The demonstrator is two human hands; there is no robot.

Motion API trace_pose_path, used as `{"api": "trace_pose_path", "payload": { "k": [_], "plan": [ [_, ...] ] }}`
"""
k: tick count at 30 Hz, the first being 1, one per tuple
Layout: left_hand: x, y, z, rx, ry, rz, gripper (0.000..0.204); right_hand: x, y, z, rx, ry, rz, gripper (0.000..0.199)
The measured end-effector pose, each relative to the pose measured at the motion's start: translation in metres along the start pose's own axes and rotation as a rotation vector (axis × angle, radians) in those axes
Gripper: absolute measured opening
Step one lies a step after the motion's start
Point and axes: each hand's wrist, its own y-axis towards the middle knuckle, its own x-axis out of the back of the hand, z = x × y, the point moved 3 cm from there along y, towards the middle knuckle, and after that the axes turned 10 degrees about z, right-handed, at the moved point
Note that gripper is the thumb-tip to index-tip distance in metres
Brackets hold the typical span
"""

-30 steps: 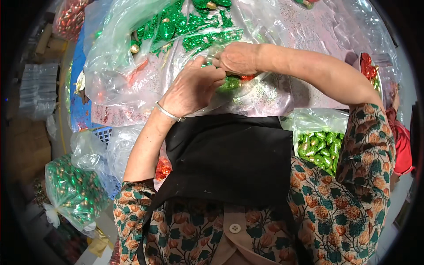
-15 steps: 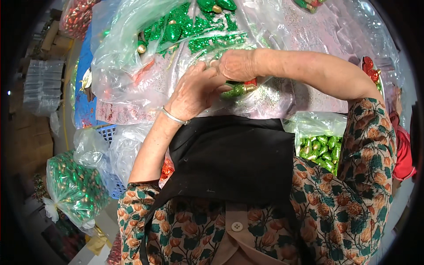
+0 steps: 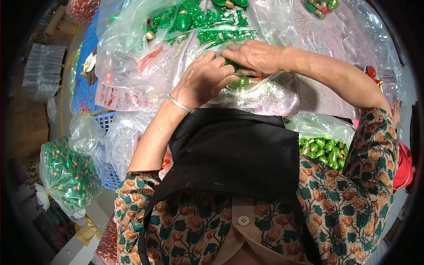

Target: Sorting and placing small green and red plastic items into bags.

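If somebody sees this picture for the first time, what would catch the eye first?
Probably the two hands meeting at the top centre: the left hand and right hand pinch a small clear bag of green glitter ornaments. Above them lies a heap of green glitter pieces on clear plastic. A tied bag of green ornaments sits lower left.

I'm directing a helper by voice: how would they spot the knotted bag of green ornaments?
Start at the blue crate by the person's left elbow. Below it, off the table, sits the tied clear bag. Unlike the open bags nearby, it is bulging, packed with green pieces and knotted shut.
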Motion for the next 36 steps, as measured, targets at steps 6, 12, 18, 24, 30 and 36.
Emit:
{"api": "trace_pose_path", "payload": {
  "k": [6, 12, 18, 24, 30, 36],
  "plan": [
    [0.006, 0.0, -0.002, -0.04, -0.032, 0.003, 0.018, -0.008, 0.01, -0.012, -0.462, 0.51, 0.01, 0.035],
    [0.018, -0.009, -0.011, -0.019, -0.035, 0.081, 0.017, 0.01, 0.015, -0.004, -0.468, 0.024, 0.181, 0.039],
    [0.054, -0.056, 0.005, 0.127, -0.064, 0.119, 0.013, 0.072, -0.099, 0.057, -0.443, 0.432, -0.964, 0.025],
    [0.052, -0.078, 0.026, 0.26, -0.217, 0.213, 0.013, -0.143, -0.385, 0.118, -1.576, 0.31, -1.488, 0.025],
    [0.05, -0.04, 0.02, 0.146, -0.181, 0.177, 0.019, -0.338, -0.43, 0.193, -2.103, 0.622, -0.542, 0.045],
    [0.095, -0.113, 0.055, 0.477, -0.121, -0.219, 0.023, -0.334, -0.342, 0.163, -1.733, 1.364, -0.278, 0.049]
  ]
}}
